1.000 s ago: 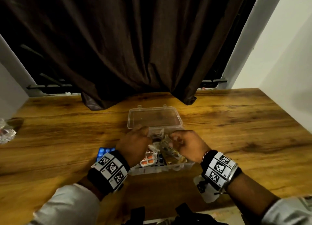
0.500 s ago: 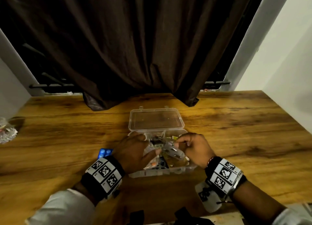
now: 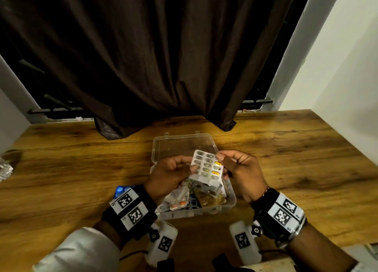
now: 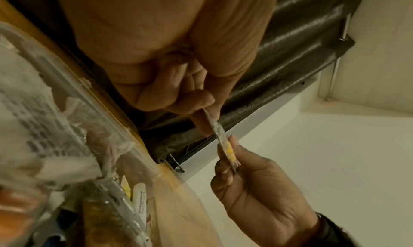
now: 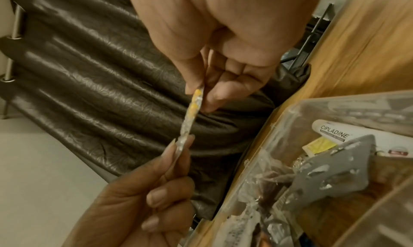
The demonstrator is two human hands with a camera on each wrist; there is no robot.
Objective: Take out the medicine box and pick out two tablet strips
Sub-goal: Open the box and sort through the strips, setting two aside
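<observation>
The clear plastic medicine box (image 3: 232,202) stands open on the wooden table, its lid (image 3: 184,147) laid back behind it. Above the box both hands hold one silver tablet strip (image 3: 207,165) with a few yellow capsules in it. My left hand (image 3: 193,167) pinches its left edge and my right hand (image 3: 222,159) pinches its upper right edge. In the wrist views the tablet strip (image 4: 220,136) (image 5: 190,116) shows edge-on between the pinching fingers. More strips lie in the box: an orange-tablet one (image 3: 179,204), a grey one (image 3: 206,187) and an amber one (image 3: 209,199).
A blue strip (image 3: 120,190) lies on the table left of the box, half hidden by my left wrist. A white Cipladine tube (image 5: 333,132) lies in the box. The dark curtain hem (image 3: 163,126) rests on the table behind the lid. A crinkled shiny object (image 3: 5,169) sits at the far left edge.
Both hands have risen out of the box with the silver strip. It now faces up, flat between them, where before they were rummaging low among the contents.
</observation>
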